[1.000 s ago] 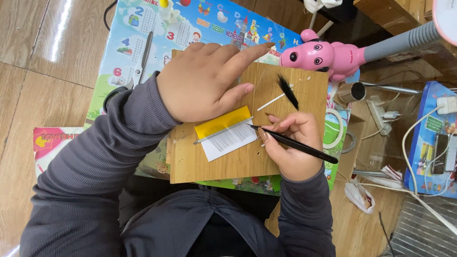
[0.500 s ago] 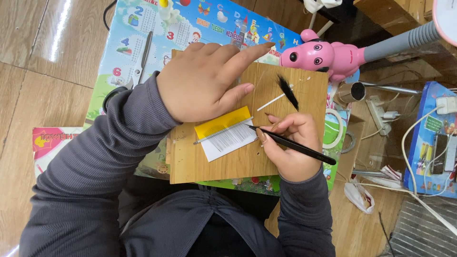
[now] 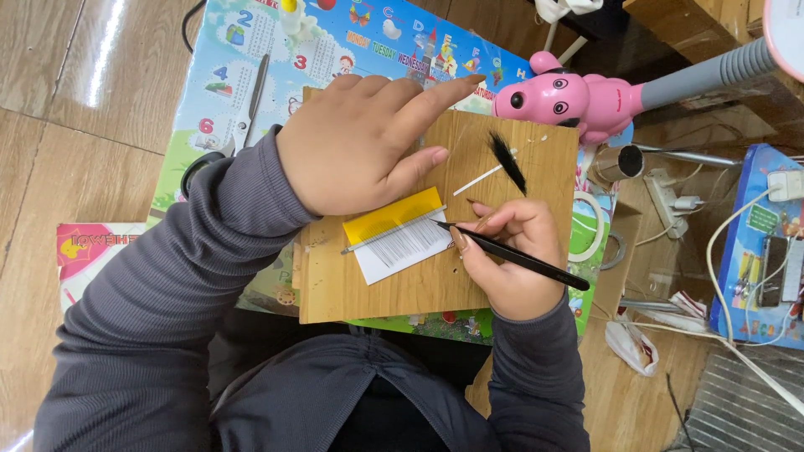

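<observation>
We've got left hand [image 3: 360, 146] spread flat on the wooden board [image 3: 435, 276], right hand [image 3: 511, 251] pinching black tweezers [image 3: 511, 255] at the white card [image 3: 402, 247]

Bright, even light; sharp; floor glare

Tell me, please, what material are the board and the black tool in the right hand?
Board: apparently wood or plywood, matt, with visible light-brown grain. Tweezers in the right hand: probably metal with a black coating, thin and slightly shiny; plastic cannot be excluded.
</observation>
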